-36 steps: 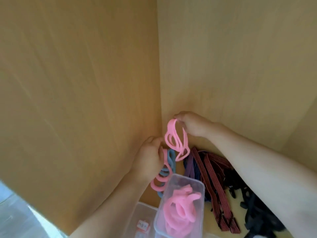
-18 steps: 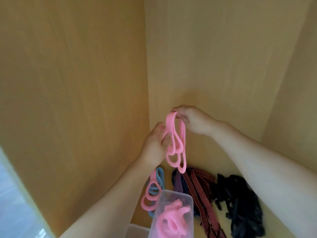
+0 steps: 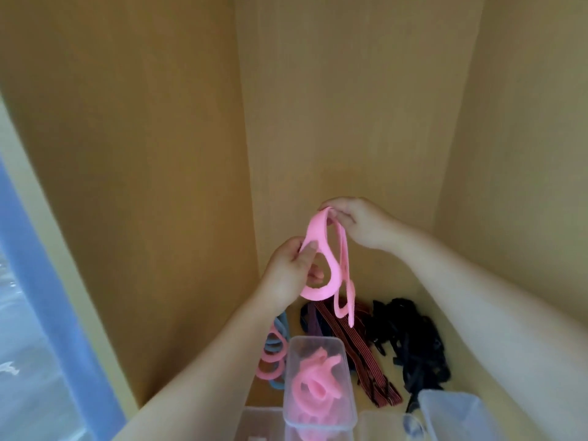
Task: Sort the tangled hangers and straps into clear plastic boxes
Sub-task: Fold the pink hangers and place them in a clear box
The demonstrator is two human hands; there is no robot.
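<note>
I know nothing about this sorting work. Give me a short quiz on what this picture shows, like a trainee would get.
1. True or false: the left hand and the right hand both have a grip on the tangled pink hangers.
2. What lies in the open clear box? A) more pink hangers B) socks C) nothing
3. Fill in: the black straps lie to the ___ of the striped straps.

Key: 1 true; 2 A; 3 right.
</note>
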